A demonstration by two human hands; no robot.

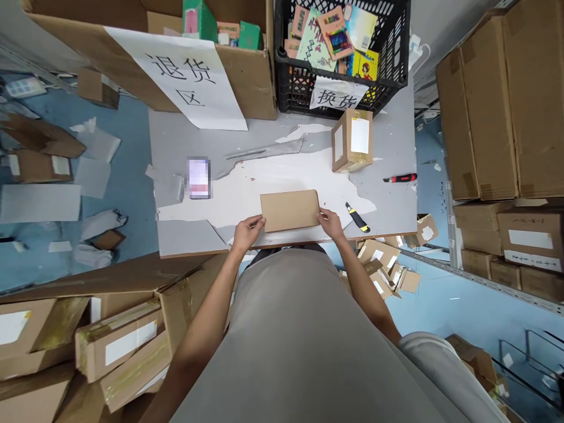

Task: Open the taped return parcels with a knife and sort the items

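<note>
A flat brown cardboard piece (289,211), perhaps a flattened box, lies near the front edge of the worktable. My left hand (247,231) pinches its lower left corner between thumb and fingers. On the opposite side, my right hand (329,223) grips the right edge the same way. A yellow-and-black utility knife (358,217) lies just right of my right hand. Farther back stands a small taped carton (352,141) with white labels.
At the back are a large open carton (247,82) and a black plastic crate (299,88) of colourful small packages. A red utility knife (400,178) lies at the right, a phone-like blurred screen (199,178) at the left. Stacked cartons (489,117) flank the table.
</note>
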